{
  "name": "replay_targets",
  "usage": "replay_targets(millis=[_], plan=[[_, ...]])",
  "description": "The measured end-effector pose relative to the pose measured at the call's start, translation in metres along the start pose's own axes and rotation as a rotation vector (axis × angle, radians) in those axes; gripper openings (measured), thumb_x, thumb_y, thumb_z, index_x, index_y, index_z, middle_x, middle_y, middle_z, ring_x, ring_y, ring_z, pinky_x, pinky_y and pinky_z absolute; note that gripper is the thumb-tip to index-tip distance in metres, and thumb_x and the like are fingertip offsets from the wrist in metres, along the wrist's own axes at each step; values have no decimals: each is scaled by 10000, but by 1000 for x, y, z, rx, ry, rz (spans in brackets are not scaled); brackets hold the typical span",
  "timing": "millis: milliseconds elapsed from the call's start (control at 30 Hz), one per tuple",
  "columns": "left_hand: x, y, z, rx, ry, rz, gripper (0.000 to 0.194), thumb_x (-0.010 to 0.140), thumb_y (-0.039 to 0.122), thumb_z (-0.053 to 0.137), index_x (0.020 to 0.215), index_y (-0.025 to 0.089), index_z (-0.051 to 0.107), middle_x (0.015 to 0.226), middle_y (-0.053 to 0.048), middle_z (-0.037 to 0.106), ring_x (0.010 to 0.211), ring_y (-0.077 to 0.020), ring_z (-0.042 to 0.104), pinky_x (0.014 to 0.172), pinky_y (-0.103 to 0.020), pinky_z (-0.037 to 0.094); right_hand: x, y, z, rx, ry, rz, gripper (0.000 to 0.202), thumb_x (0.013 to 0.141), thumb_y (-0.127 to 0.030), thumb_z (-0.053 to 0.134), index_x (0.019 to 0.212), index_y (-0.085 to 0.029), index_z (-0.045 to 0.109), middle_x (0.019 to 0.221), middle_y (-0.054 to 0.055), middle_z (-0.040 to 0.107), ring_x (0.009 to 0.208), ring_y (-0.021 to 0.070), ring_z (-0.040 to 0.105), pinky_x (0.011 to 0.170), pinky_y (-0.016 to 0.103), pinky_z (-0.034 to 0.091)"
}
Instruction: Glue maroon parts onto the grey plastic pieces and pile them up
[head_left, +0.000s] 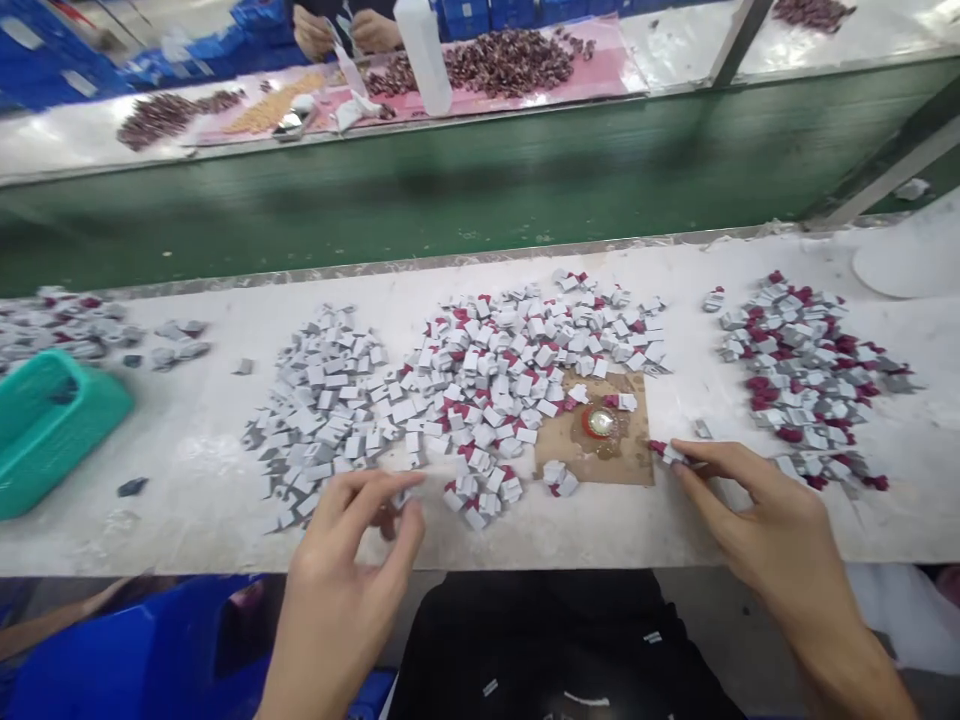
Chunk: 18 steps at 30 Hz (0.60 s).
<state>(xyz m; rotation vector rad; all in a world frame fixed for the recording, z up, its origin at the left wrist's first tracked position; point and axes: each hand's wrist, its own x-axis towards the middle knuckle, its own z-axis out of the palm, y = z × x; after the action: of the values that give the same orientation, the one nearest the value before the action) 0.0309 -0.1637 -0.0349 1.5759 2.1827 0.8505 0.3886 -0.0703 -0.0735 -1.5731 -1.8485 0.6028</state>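
Note:
Between the thumb and forefinger of my right hand (772, 520) is a small grey-and-maroon plastic part (667, 452), its maroon end pointing left. My left hand (341, 580) pinches a small grey plastic piece (403, 496), partly hidden by the fingers, at the table's near edge. Beyond my left hand lies a heap of plain grey pieces (330, 380). In the middle, grey pieces mix with maroon ones in a larger pile (495, 350). A small round red-rimmed dish (600, 422) sits on a wet-stained brown cardboard sheet (551, 455).
A pile of grey-and-maroon parts (802, 360) lies at the right, near a white round object (900, 260). A teal basket (60, 420) stands at the left. Across the green divider (450, 185), another person's hands (375, 32) work beside a white bottle (424, 55).

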Motion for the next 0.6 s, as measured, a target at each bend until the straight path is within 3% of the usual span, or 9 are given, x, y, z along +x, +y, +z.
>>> replay_targets(millis=[200, 367, 500, 600], plan=[[-31, -28, 21, 69, -63, 111, 180, 1080, 261, 660, 1172, 291, 811, 1135, -31, 690, 787, -164, 672, 774, -297, 588, 11, -13, 1, 141, 33, 128, 144, 1030, -349, 798, 1142, -316, 882, 1070, 19, 890, 903, 230, 839, 800, 351, 680], [-45, -26, 30, 62, 34, -39, 291, 1077, 382, 727, 1343, 265, 738, 1130, -41, 744, 861, -216, 694, 886, -363, 619, 16, -25, 7, 292, 6, 123, 161, 1021, -326, 844, 1167, -357, 903, 1116, 0, 888, 965, 208, 839, 868, 324, 703], [-50, -18, 28, 102, 131, -131, 267, 1052, 491, 782, 1163, 249, 770, 1064, -50, 733, 887, -241, 685, 863, -388, 605, 14, -29, 14, 329, 6, 120, 171, 1019, -306, 862, 1173, -361, 911, 1127, 6, 887, 986, 212, 834, 870, 326, 711], [-50, -14, 27, 48, 83, -196, 209, 1075, 468, 755, 1115, 264, 778, 1033, -44, 737, 906, -244, 676, 902, -393, 592, 13, -33, 16, 368, 31, 130, 197, 1028, -286, 866, 1201, -371, 910, 1143, 6, 883, 1013, 217, 833, 908, 342, 721]])
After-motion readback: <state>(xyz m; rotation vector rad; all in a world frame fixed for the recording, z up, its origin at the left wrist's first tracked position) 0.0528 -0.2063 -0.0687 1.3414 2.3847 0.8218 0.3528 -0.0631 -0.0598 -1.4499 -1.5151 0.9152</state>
